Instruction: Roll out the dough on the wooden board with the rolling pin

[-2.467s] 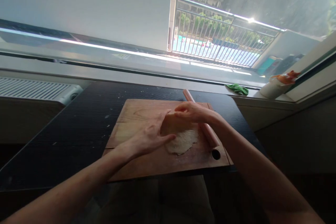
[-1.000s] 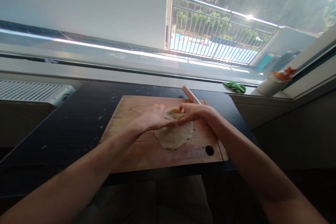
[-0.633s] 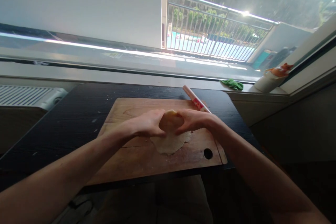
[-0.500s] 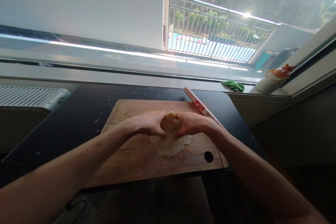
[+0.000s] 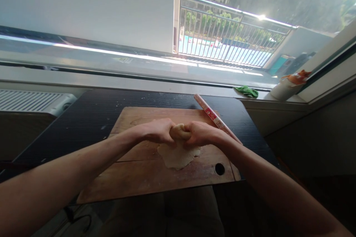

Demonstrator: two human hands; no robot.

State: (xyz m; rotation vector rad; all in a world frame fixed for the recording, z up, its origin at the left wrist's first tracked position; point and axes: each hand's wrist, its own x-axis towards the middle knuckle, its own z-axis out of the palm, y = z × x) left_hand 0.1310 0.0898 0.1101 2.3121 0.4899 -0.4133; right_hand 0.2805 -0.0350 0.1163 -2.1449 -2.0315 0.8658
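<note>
A green cloth (image 5: 247,91) lies near a white container (image 5: 286,89) on the sill (image 5: 111,82), a railing (image 5: 233,37) outside.

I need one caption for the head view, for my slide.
Left hand and right hand hold dough on a wooden board, a rolling pin lying at right.

The left hand (image 5: 161,129), right hand (image 5: 202,133) and forearms (image 5: 91,157) are seen bare, while the lap (image 5: 191,207) is covered by dark, shadowed cloth (image 5: 147,211).

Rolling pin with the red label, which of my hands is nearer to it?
Right. Your right hand, on the dough's right side, is just left of the rolling pin; your left hand is across the dough, farther left.
</note>
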